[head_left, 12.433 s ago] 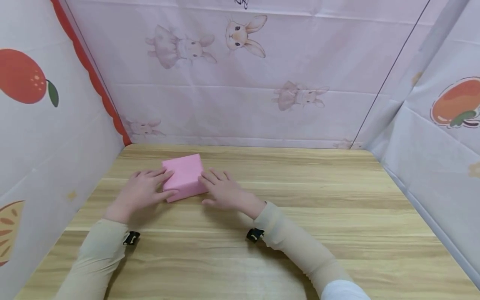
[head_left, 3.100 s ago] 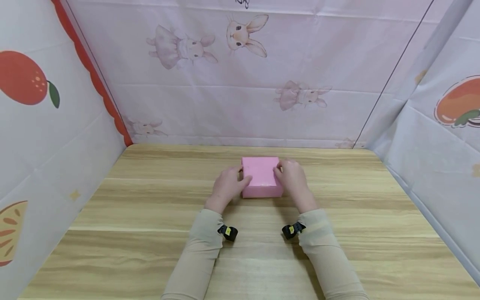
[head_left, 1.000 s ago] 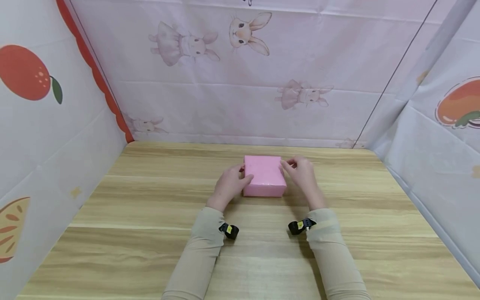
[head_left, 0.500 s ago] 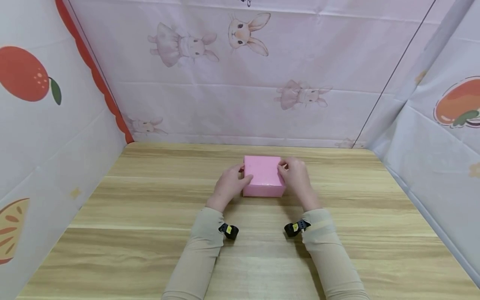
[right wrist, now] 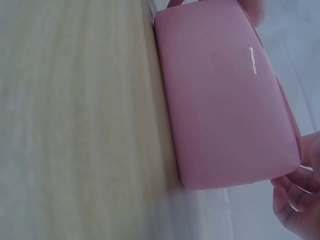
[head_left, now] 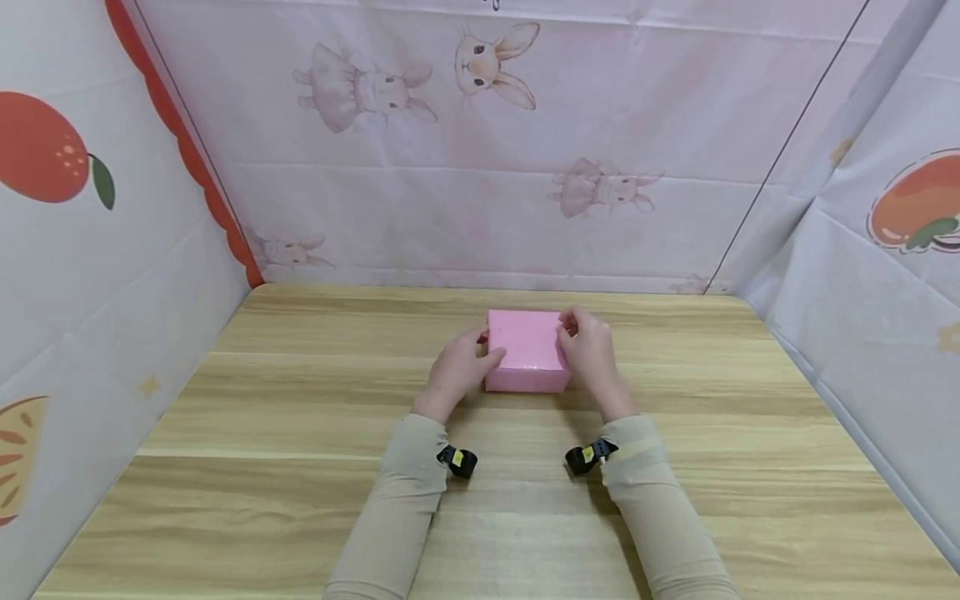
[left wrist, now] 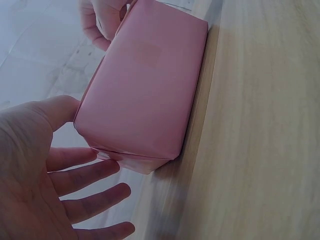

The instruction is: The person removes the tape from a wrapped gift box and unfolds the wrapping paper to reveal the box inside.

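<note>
A small pink paper-covered box point(head_left: 528, 342) sits on the wooden table, toward the back and near the middle. My left hand point(head_left: 457, 367) holds its left side, thumb over the top edge. In the left wrist view, the index and middle fingertips of that hand point(left wrist: 40, 165) touch the folded end of the box point(left wrist: 145, 85), while the other fingers are spread. At the right top edge, my right hand point(head_left: 588, 346) pinches the box with thumb and curled fingers. The right wrist view shows this hand point(right wrist: 302, 195) at a corner of the box point(right wrist: 225, 100).
Bare wooden tabletop point(head_left: 300, 467) surrounds the box. A pink-white cloth backdrop point(head_left: 465, 217) with printed rabbits hangs behind the table. Fruit-printed white cloth walls point(head_left: 97, 292) close in both sides. Black straps with small cameras point(head_left: 457, 461) are on both wrists.
Over the longer span, the box has moved from the left to the middle and turned square. Within the last second, my right hand has come left onto the box's right edge; the left hand stays.
</note>
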A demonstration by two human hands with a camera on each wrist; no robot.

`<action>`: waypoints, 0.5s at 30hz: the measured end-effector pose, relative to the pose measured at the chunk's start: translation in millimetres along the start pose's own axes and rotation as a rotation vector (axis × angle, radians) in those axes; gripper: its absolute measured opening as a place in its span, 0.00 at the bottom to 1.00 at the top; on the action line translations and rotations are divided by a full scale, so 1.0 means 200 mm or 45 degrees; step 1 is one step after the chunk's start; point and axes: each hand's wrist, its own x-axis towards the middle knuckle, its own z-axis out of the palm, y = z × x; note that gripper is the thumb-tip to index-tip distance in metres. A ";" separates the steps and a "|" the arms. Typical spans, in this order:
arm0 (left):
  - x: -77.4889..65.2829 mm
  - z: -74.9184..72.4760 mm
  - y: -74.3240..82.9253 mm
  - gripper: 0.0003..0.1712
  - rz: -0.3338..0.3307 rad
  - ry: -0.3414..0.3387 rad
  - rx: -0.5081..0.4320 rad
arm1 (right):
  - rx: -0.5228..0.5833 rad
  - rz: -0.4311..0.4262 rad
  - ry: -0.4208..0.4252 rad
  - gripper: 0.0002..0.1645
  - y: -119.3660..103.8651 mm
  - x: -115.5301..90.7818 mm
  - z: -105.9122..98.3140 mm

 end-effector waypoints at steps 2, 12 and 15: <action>0.00 0.00 0.00 0.34 -0.001 0.000 -0.001 | 0.025 0.019 0.013 0.05 0.01 0.00 0.00; 0.00 0.00 -0.01 0.35 0.002 0.001 -0.013 | 0.089 0.117 0.079 0.09 0.04 0.00 -0.01; 0.00 0.00 -0.01 0.35 -0.001 0.003 -0.010 | 0.094 0.126 0.088 0.11 0.04 0.01 -0.02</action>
